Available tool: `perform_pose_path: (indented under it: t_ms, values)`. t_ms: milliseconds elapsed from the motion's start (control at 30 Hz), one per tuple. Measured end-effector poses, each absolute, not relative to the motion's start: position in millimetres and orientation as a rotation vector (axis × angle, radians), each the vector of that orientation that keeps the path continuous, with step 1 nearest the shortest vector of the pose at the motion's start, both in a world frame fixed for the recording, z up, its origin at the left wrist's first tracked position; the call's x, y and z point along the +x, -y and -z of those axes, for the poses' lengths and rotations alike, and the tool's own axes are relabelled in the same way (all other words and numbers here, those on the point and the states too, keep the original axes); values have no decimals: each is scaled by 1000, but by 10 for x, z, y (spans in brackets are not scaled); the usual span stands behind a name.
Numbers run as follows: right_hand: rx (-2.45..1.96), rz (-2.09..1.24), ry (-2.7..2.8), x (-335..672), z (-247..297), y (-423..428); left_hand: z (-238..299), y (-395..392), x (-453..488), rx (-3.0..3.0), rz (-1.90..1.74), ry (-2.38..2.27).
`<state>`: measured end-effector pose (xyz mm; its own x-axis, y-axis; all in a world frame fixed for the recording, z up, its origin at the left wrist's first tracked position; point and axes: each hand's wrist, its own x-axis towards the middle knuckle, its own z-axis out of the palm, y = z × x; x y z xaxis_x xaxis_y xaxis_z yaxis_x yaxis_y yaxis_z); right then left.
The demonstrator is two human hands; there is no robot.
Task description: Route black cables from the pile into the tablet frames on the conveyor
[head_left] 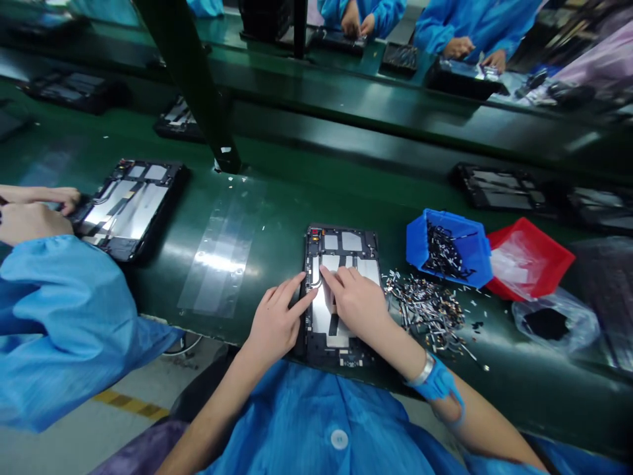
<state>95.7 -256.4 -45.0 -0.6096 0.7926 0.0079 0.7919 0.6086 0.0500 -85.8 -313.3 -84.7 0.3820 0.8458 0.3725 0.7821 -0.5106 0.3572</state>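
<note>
The head view showed a left hand [277, 323] with its grip apart, thumb and forefinger parted, their tips touching the left side of an opened flat device [322, 320]. The right hand [360, 300] set one extended finger down near a thin curved strip [315, 280] on that same side, its other fingers bent; whether its grip was closed on anything, I could not tell. The device lay flat on the green desk [277, 204], at the near edge, in front of the person.

Both hands were palm down, the left forearm reaching in from lower left, the right from lower right, with a blue strap [438, 382] and a shiny metal plate around the right wrist.

The device was a black rectangular frame around smooth silvery panels, crossed by dark strips. Just right of it lay a loose heap of small metallic and black parts [430, 310]. Beyond stood an angular blue plastic bin [417, 241] holding dark slender pieces, beside a red bin [554, 264] with clear film inside. Glossy transparent sheets [217, 257] lay flat to the left.
</note>
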Motion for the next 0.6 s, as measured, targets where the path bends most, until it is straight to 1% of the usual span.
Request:
perform_pose_path:
  t_ms: [133,200,267,367,400,467,600]
  values:
    - [1505,-37,-2704,892,374,2442,870,3126,-877,2510,-789,-1479]
    - [1536,-49,-2751,963,301,2465,853,3138,-886,2481,-796,-1481]
    - [1620,-130,-2856,1122,256,2592,825,3183,-881,2391,-843,-1512]
    - [2020,-360,-2856,1419,298,2932,821,3317,-835,2164,-965,-1721]
    - [2123,-363,-2787,1497,336,3059,837,3372,-808,2104,-986,-1799]
    - [2166,-229,-2737,1579,417,3283,877,3472,-744,2038,-983,-1857]
    - [2213,222,-2713,1486,469,3463,829,3566,-661,1780,-1032,-1696]
